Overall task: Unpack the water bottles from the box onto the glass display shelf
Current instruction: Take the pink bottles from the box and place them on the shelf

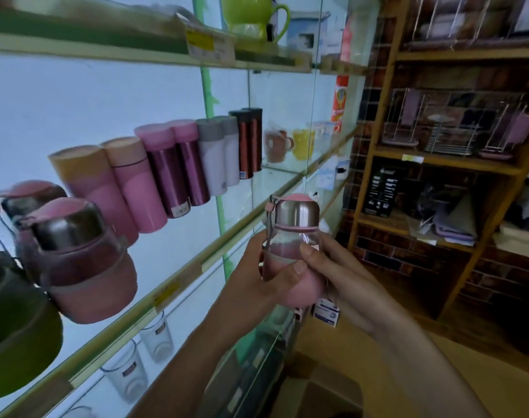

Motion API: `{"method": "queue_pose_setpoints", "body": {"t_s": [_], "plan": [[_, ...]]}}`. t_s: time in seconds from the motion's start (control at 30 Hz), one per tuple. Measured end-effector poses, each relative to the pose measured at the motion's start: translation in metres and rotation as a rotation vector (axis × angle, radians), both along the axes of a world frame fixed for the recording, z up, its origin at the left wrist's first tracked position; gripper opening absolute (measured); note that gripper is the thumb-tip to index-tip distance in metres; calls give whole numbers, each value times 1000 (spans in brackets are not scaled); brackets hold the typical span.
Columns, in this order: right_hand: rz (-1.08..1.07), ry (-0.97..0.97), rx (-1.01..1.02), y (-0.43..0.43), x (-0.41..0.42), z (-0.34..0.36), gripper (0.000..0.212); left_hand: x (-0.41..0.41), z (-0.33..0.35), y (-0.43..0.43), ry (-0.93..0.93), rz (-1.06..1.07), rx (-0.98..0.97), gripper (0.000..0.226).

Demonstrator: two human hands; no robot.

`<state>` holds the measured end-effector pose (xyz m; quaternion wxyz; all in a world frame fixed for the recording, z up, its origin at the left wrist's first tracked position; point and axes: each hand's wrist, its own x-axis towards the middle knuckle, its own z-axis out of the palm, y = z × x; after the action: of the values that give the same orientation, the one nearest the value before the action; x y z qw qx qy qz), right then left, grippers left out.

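bottle (293,245) in 2 hands, flasks (154,176) beside

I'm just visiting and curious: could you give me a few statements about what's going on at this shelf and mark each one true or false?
1. Both hands hold one small pink water bottle. True: the left hand and right hand wrap its lower half.
2. The held bottle already stands on the glass display shelf. False: it is in the air, in front of the shelf edge.
3. The held bottle has a metal cap with a pink top. True.
4. The shelf holds no bottles yet. False: similar pink bottles and a row of flasks stand on it.
5. A yellow mug sits farther along, behind glass. True.
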<state>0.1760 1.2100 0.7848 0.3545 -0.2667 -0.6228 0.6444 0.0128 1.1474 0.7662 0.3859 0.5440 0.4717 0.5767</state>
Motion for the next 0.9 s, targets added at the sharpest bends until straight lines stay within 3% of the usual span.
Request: {"method": "queue_pose_setpoints", "body": {"t_s": [0.63,0.9], "plan": [[415,28,134,62,-79,40,43,-28,44,-4,67,489,79,56],[571,58,155,69,-127,49,48,-43,51,-12,127,754,74,63]]}}
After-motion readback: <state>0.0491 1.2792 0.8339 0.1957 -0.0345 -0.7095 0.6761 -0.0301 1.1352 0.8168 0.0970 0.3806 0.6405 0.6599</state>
